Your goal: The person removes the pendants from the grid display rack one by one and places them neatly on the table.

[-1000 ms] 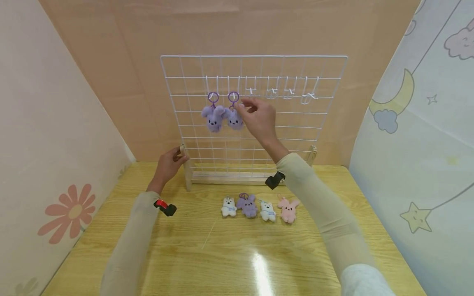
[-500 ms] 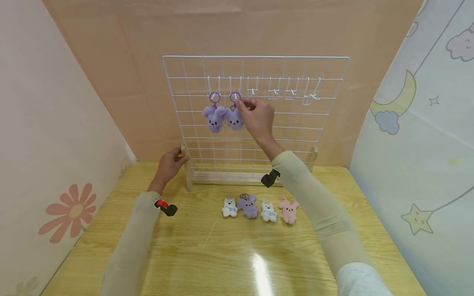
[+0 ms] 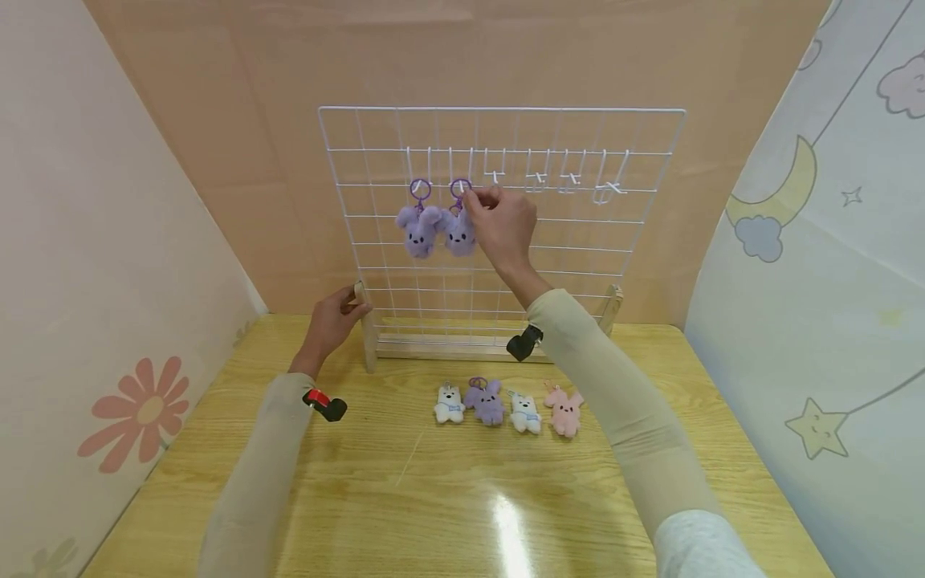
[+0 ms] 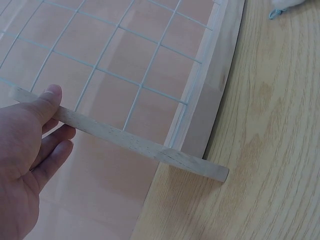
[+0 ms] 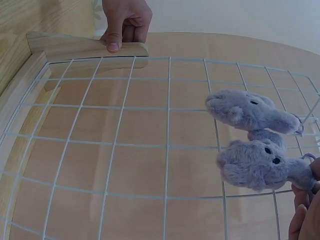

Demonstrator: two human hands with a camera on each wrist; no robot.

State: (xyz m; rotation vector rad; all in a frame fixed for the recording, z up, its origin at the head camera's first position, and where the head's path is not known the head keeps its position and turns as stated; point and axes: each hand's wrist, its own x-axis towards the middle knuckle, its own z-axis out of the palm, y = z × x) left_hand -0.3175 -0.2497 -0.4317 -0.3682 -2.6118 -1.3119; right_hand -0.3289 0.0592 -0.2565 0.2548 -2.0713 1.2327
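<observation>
Right hand [image 3: 503, 227] is pinching fuzzy lilac plush bunny [image 3: 460, 234] near its top; it's hanging below fingers [image 3: 473, 206], long axis vertical; left hand [image 3: 330, 327] is gripping pale wooden post [image 3: 368, 341]

Beige sleeves [image 3: 627, 401]; black wrist mounts [image 3: 523, 344], red patch [image 3: 316, 398] on left; pale-grey right upper sleeve [image 3: 704, 546].

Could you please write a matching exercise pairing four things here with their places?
1. Left hand
2. Right hand
3. Pink plush long-eared keychain
4. White metal wire grid

A. Toward the back of the yellowish wooden table
B. Gripping the pale wooden side support
C. Lying rightmost in the tabletop row
D. Pinching a hanging purple plush keychain

Pairs: 1-B; 2-D; 3-C; 4-A
</observation>
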